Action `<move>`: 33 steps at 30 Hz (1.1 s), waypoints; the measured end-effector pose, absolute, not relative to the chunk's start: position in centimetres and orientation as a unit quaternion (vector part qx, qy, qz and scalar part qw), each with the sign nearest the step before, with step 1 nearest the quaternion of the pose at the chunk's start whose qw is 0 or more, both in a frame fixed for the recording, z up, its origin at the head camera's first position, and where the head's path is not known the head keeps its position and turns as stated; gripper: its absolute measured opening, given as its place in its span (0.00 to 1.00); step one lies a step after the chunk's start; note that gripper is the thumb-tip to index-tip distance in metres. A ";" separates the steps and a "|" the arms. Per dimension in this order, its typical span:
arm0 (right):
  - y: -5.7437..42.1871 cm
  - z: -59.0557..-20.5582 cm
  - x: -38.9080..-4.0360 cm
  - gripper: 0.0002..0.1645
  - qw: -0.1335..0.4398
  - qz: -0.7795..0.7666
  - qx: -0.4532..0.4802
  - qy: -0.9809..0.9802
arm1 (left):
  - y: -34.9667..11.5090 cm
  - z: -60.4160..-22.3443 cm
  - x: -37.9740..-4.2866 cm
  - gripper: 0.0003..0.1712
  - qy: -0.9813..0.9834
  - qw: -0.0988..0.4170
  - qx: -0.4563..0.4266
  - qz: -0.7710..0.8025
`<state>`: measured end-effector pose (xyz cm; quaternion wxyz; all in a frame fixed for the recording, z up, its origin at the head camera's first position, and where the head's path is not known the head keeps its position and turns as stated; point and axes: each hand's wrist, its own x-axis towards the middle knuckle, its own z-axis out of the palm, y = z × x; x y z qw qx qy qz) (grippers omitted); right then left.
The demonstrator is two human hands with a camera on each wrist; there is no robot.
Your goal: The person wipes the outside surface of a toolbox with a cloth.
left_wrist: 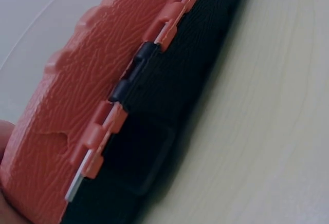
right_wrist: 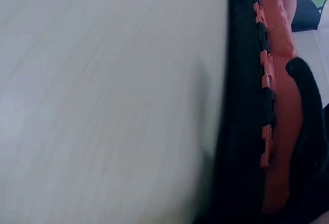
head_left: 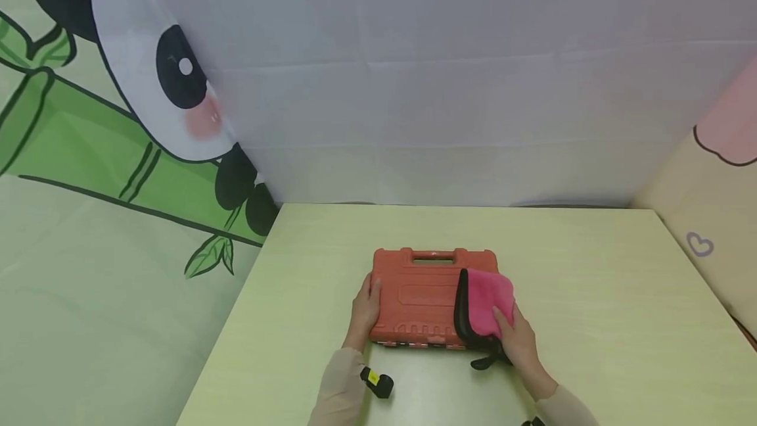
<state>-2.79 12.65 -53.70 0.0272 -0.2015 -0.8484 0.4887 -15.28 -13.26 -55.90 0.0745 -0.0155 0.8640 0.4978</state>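
Left hand (head_left: 365, 309) — grips red case (head_left: 416, 304), left edge | right hand (head_left: 519, 342) — grips pink pouch (head_left: 486, 301), atop

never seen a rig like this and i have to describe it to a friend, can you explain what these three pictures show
There's no robot: a person is working with a bare left hand and right hand. The head picture looks forward and down from the person's head; the other two look closely from each wrist. The small black device by the left sleeve is probably a wrist camera.

At the pale table is a red case with a black lower half. The left hand grips its left side. The right hand holds a pink-and-black cloth item over its right part. I can't tell whether the case lies fully flat.
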 end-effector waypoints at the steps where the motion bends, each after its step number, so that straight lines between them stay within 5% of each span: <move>1: 12.7 -53.7 -2.8 0.36 0.028 0.485 -0.200 -0.851 | -13.3 -55.9 -15.3 0.33 0.864 0.074 -0.014 0.498; 12: 13.3 -52.8 -4.8 0.17 0.054 0.455 -0.190 -0.868 | -13.5 -55.9 -15.4 0.32 0.860 0.068 -0.008 0.506; 25: 16.5 -52.6 -11.4 0.18 0.001 0.476 -0.199 -0.857 | -13.1 -55.8 -15.4 0.32 0.854 0.073 -0.020 0.515; 33: 16.8 -52.3 -9.7 0.18 -0.025 0.453 -0.171 -0.875 | -13.1 -55.8 -15.3 0.30 0.862 0.063 -0.011 0.502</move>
